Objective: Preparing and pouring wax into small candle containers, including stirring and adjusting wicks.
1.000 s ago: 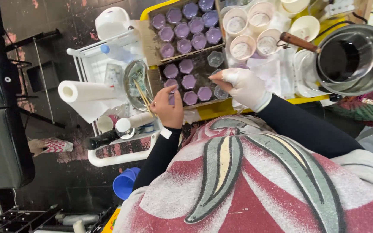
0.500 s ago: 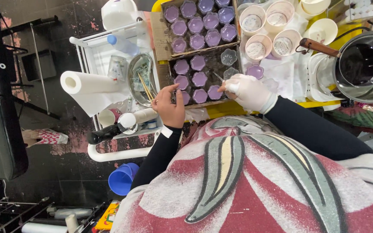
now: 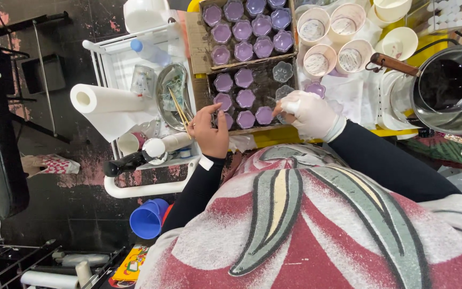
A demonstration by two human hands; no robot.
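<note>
Left hand (image 3: pixel 209 131), bare, is closed round a pair of thin wooden sticks (image 3: pixel 179 109) that slant away toward the left, while its forefinger reaches over the near row of moulds. Right hand (image 3: pixel 308 115), in a white glove, has its fingertips bunched low at the edge of the same row; whether they pinch anything I cannot tell, since the glove hides the tips. The thing being worked, a purple-filled flower-shaped mould (image 3: pixel 264 114), sits in the front row of the dark tray (image 3: pixel 263 80), just beside the gloved fingertips and between the two hands, closer to the right one. By the look of it, the step in hand is tending the filled moulds one at a time along this front row. The next move would call for a light, steady touch on a single mould without nudging its neighbours, which stand packed edge to edge. An empty clear mould (image 3: pixel 283 71) lies in the tray's far corner, with bare tray around it. Beyond sits a cardboard tray (image 3: pixel 199 53) with more purple moulds in tight rows. To the right are paper cups (image 3: pixel 327 37) on white paper, then a steel pot (image 3: pixel 447 85) with a wooden handle. To the left, a white wire cart (image 3: pixel 151 187) carries a metal dish (image 3: pixel 169 93), a paper towel roll (image 3: pixel 102 99) and a plastic bottle (image 3: pixel 151 52). The yellow counter (image 3: pixel 274 139) edge shows under the dark tray.
</note>
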